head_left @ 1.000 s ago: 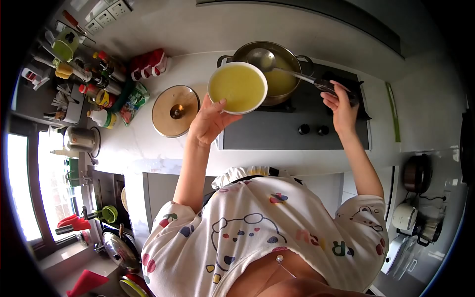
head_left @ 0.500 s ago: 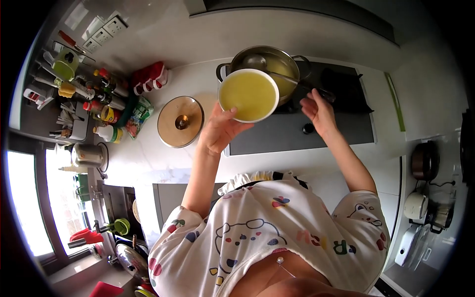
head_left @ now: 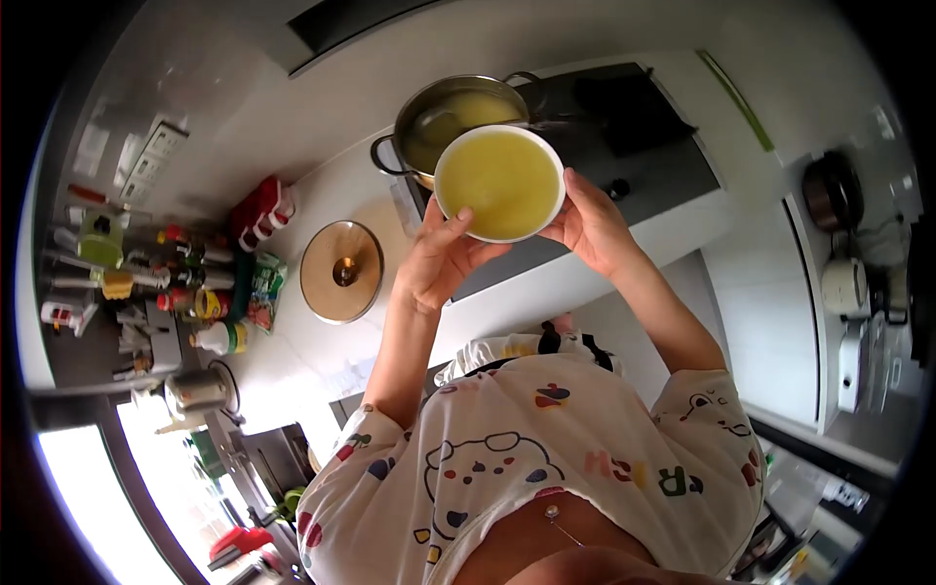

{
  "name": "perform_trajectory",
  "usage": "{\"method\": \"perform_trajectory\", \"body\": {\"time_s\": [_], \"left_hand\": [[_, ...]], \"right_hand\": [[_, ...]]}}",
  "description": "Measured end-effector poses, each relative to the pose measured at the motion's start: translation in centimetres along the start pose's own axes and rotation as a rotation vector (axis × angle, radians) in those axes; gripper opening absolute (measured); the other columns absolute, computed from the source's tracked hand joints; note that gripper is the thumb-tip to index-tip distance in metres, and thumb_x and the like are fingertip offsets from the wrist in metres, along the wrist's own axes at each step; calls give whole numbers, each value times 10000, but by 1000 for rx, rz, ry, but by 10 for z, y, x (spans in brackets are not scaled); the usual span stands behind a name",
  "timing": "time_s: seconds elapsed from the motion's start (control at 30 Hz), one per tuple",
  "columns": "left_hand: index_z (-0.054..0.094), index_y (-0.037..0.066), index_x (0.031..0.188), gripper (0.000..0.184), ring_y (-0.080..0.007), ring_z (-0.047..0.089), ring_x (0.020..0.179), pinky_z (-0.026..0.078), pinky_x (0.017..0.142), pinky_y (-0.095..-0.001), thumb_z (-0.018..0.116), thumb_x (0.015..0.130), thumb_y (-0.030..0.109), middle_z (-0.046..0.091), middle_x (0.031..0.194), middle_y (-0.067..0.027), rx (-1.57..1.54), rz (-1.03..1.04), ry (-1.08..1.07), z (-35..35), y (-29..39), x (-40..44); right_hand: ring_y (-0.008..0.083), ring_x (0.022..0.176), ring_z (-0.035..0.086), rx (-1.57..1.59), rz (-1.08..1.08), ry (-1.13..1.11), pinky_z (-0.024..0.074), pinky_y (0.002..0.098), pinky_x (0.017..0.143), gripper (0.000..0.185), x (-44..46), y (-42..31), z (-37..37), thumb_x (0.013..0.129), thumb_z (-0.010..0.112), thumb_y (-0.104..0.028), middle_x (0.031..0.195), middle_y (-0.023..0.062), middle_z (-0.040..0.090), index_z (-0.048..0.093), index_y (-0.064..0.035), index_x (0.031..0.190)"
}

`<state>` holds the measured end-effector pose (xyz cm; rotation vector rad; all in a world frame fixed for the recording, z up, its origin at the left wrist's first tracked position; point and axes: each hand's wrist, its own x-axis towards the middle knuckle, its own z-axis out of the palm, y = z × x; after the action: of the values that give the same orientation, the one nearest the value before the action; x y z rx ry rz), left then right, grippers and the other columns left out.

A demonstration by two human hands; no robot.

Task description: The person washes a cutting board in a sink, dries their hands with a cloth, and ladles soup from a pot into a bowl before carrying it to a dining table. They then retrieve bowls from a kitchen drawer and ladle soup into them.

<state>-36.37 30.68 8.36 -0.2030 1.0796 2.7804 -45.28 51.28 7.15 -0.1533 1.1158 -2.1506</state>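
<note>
daylight blazes at the lower left, where the window (head_left: pixel 97 497) is blown out to white. the upper wall and right side sit dimmer, in soft grey shade. wide-angle distortion bends the counter (head_left: pixel 283 346), the corners fall to black, and the shelf bottles (head_left: pixel 200 278) look slightly smeared.

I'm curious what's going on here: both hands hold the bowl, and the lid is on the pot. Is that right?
Not quite: in the head view, the lid lies on the counter, and the pot stands open. The left hand and right hand both hold the bowl.
</note>
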Motion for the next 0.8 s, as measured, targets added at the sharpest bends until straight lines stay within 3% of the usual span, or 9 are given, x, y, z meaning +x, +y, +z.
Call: {"method": "perform_trajectory", "body": {"time_s": [0.4, 0.8], "left_hand": [[243, 160, 1390, 581, -297, 553, 1167, 569, 868, -419, 548, 935, 353, 447, 1328, -116, 149, -173, -235, 74, -68, 2], [261, 167, 1377, 679, -252, 586, 1125, 565, 872, -367, 518, 877, 547, 470, 1310, -91, 379, -334, -470, 219, -215, -11]], "right_hand": [[220, 1115, 580, 45, -283, 296, 512, 416, 953, 398, -134, -17, -30, 1019, 393, -332, 1213, 125, 570, 477, -36, 1271], [208, 1083, 598, 72, -465, 614, 529, 389, 918, 436, -339, -50, -106, 1020, 388, -331, 1218, 107, 570, 462, -22, 1318]]}}
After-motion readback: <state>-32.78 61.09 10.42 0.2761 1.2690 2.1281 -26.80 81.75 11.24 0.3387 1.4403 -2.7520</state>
